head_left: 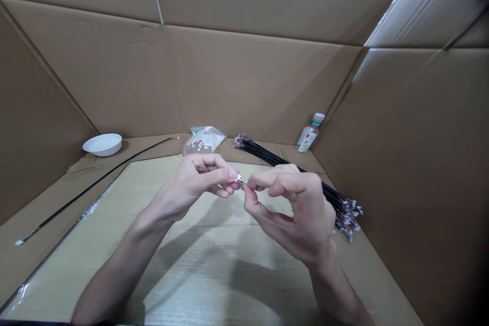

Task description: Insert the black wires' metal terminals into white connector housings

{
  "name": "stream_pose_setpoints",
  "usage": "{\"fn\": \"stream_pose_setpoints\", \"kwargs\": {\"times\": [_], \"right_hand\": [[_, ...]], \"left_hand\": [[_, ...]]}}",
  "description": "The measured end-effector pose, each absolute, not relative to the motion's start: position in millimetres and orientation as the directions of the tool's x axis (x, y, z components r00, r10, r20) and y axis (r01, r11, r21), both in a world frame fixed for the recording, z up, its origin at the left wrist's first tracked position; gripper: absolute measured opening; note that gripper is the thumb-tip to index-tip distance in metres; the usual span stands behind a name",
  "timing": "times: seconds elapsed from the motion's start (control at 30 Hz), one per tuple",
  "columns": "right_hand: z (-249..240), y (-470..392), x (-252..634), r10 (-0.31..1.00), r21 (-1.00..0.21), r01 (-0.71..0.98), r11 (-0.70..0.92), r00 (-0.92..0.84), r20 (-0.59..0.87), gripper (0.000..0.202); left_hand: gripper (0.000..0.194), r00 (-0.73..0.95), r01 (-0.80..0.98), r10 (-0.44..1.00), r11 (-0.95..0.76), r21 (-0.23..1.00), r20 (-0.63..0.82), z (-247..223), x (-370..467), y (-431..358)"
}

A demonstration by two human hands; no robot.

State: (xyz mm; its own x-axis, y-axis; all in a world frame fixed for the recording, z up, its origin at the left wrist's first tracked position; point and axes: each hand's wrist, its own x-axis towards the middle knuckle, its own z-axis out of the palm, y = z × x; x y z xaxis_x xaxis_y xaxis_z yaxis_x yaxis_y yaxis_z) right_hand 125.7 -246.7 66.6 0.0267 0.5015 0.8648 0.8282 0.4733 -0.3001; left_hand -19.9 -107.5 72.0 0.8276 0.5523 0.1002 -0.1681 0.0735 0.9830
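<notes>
Over the middle of the board, my left hand [206, 178] pinches a small white connector [239, 177] between thumb and fingers. Thin coloured wires [241, 184] run from the connector toward my right hand [292, 204]. The thumb and index finger of that hand are closed on the wire ends, close to the connector. Its other fingers are curled. How far each wire sits in the connector is too small to tell. Any cable behind these wires is hidden by my right hand.
A bundle of black cables [263, 153] lies at the right, partly behind my right hand. A clear bag of white connectors [205, 140] rests at the back, near a bottle [311, 132]. A single black cable [95, 182] and white bowl [103, 144] are left. Cardboard walls [260, 81] surround the board [183, 270].
</notes>
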Motion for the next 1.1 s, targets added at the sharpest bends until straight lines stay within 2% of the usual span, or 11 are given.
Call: {"fn": "stream_pose_setpoints", "kwargs": {"times": [0.23, 0.5, 0.73, 1.1], "right_hand": [[63.4, -246.2, 131.2, 0.491, -0.167, 0.878, 0.449, -0.087, 0.867, 0.034], [68.4, -245.8, 128.7, 0.516, -0.197, 0.883, 0.425, -0.058, 0.855, 0.032], [66.3, -245.2, 129.3, 0.466, -0.133, 0.891, 0.434, -0.095, 0.88, 0.029], [64.7, -244.9, 130.2, 0.459, -0.128, 0.897, 0.424, -0.091, 0.884, 0.031]], "left_hand": [[0.016, 0.803, -0.178, 0.587, 0.071, 0.982, 0.103, 72.4, -18.3, -109.6], [0.017, 0.797, -0.171, 0.595, 0.068, 0.983, 0.098, 71.7, -17.7, -110.5], [0.016, 0.788, -0.171, 0.607, 0.05, 0.984, 0.106, 73.6, -17.9, -113.0], [0.014, 0.789, -0.168, 0.606, 0.047, 0.985, 0.105, 70.6, -16.1, -110.4]]}}
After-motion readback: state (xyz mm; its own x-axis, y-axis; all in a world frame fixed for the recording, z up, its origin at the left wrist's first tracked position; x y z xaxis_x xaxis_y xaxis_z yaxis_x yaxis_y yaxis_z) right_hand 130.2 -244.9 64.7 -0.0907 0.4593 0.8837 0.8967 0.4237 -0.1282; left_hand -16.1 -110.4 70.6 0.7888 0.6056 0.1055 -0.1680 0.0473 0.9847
